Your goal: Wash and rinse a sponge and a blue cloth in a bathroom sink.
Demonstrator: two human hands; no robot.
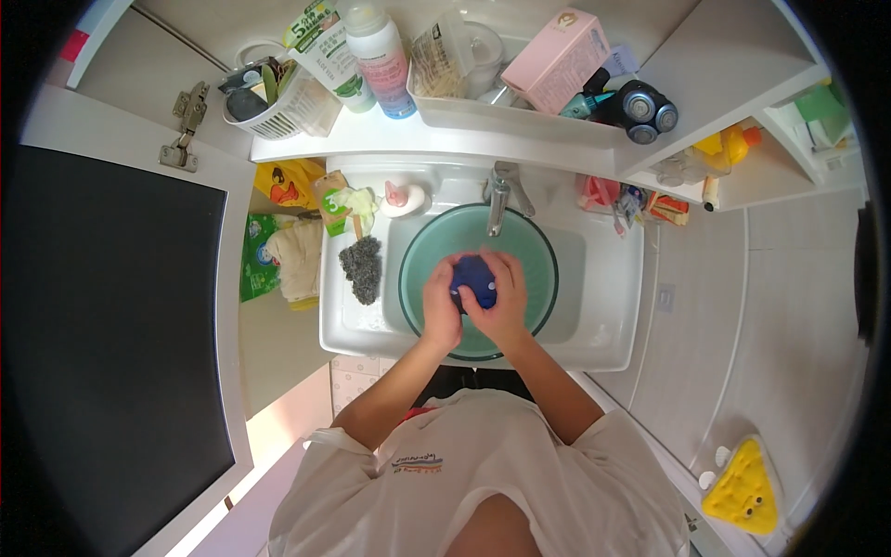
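Observation:
Between my two hands is a bunched dark blue cloth (475,280) with a small white spot on it. My left hand (441,303) grips it from the left side, and my right hand (502,292) wraps it from the right with the thumb across the front. Both hands are over a round green translucent basin (418,306), which stands in a white sink (605,299). Just beyond my fingers, a chrome faucet (497,202) reaches over the basin's far rim. Whether water fills the basin is hard to tell.
On the sink's left ledge lie a grey scouring pad (362,270) and a white soap dish (402,202). A shelf (501,150) above the sink holds bottles, a pink box (557,59) and an electric shaver (640,111). An open mirrored cabinet door (118,313) stands at left.

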